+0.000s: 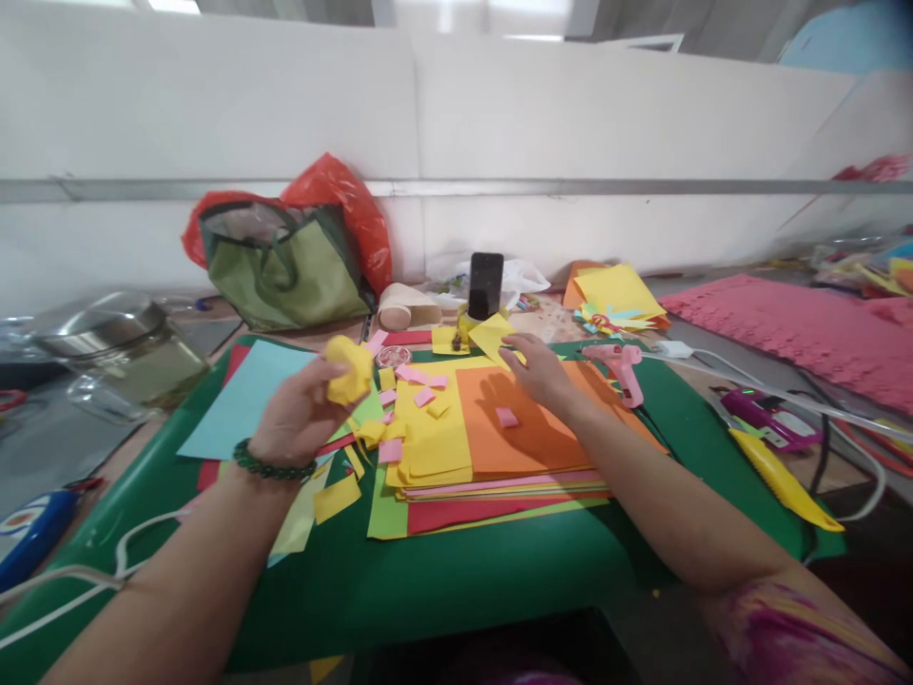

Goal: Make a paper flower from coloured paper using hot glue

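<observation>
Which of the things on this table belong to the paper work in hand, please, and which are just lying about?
In hand:
left hand gripping a yellow paper lump
right hand, fingers spread, at a loose yellow sheet
stack of coloured sheets
pink scraps

Lying about:
glue gun
phone
green bag
glass jar
yellow tool

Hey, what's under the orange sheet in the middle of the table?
A stack of coloured paper sheets: only pink, red and light-green edges show below the orange sheet. Their faces are covered. A small pink scrap lies on top.
</observation>
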A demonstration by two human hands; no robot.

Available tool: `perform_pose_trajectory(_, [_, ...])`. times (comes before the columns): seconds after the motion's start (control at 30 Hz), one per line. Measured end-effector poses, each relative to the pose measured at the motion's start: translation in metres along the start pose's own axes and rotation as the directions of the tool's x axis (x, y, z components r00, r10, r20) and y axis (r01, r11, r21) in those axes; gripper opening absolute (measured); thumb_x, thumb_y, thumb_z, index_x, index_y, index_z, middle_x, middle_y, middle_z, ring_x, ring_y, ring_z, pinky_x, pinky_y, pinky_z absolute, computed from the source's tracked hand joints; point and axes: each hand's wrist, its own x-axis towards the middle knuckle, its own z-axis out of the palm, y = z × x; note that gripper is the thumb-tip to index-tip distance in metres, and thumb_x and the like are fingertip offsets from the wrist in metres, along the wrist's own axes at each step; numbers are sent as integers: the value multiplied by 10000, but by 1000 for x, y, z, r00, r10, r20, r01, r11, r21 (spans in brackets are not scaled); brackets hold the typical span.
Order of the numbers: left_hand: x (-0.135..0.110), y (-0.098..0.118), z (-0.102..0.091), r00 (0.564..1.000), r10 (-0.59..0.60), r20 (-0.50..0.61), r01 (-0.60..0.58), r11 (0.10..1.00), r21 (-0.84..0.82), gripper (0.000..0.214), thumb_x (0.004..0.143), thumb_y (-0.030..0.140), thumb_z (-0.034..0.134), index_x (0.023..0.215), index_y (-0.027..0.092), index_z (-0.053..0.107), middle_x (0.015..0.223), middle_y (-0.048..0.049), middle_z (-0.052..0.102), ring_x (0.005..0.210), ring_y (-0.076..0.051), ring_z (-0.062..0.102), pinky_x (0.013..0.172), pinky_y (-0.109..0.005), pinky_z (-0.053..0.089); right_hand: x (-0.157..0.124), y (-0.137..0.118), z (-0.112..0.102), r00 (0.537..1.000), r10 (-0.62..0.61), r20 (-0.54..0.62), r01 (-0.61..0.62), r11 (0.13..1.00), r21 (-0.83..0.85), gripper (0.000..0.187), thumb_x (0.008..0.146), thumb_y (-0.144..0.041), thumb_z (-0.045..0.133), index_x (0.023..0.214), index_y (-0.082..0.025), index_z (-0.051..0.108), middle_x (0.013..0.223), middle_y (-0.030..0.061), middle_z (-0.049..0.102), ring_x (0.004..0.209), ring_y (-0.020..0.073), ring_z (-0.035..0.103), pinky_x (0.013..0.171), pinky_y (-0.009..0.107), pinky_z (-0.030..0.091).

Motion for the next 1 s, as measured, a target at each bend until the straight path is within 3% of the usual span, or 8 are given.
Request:
perform_pose_trajectory(0.1, [-1,-26,9,954,-278,116,243,938,248,173,572,101,697,712,150,609,648,4,614,570,-110,575,495,-194,472,-5,-9,-6,985,-80,-156,97,990,106,233,890,-300,482,1003,-180,646,975,105,675,1009,239,578,910,381,433])
perform_pose_trajectory(0.2, [-8,-48,17,877,-387,285,264,883,387,181,558,152,738,696,136,621,635,10,597,551,-88,530,498,-183,424,-18,-26,-14,971,-137,-198,186,949,254,210,880,-339,512,966,-202,646,903,79,677,927,228,597,849,376,459])
perform_pose_trajectory(0.47, [-19,-62,28,871,-308,382,73,851,520,177,605,245,712,726,144,632,678,5,608,592,-103,493,579,-227,395,-52,-68,-17,911,-223,346,12,854,519,405,759,-358,665,1120,-198,576,813,16,665,782,169,627,762,332,477])
perform_pose_trajectory(0.63, [-21,-62,29,873,-300,385,59,847,528,217,629,288,725,766,138,652,705,-8,625,616,-116,515,589,-230,403,-51,-68,-16,920,-217,325,-3,827,562,455,742,-321,674,1156,-189,541,854,32,664,785,160,629,744,318,499])
perform_pose_trajectory(0.73, [-19,-65,24,881,-289,375,50,844,535,220,647,319,749,735,133,668,666,-10,622,594,-111,503,568,-224,386,-52,-69,-44,970,-163,180,74,903,422,359,829,-408,582,1121,-199,571,910,64,674,773,165,623,677,299,484])
perform_pose_trajectory(0.83, [-16,-69,18,889,-299,346,94,859,503,255,653,341,765,765,123,694,704,-32,649,617,-120,533,584,-229,401,-58,-59,-81,957,-91,277,68,994,91,259,842,-450,557,922,-219,642,761,44,673,668,170,604,568,275,421])
perform_pose_trajectory(0.9, [-14,-71,16,896,-307,322,132,874,468,287,648,356,770,788,117,694,735,-45,663,647,-134,562,606,-239,419,-62,-38,-101,934,64,352,6,981,-192,280,808,-488,584,729,-225,638,646,36,642,580,175,566,507,275,353])
perform_pose_trajectory(1.0, [-14,-71,16,910,-285,302,115,873,475,293,625,367,777,716,123,643,668,-12,616,596,-113,527,561,-226,391,-65,16,-119,937,289,196,-176,876,-449,448,775,-558,592,493,-214,542,472,35,526,419,145,428,455,280,248])
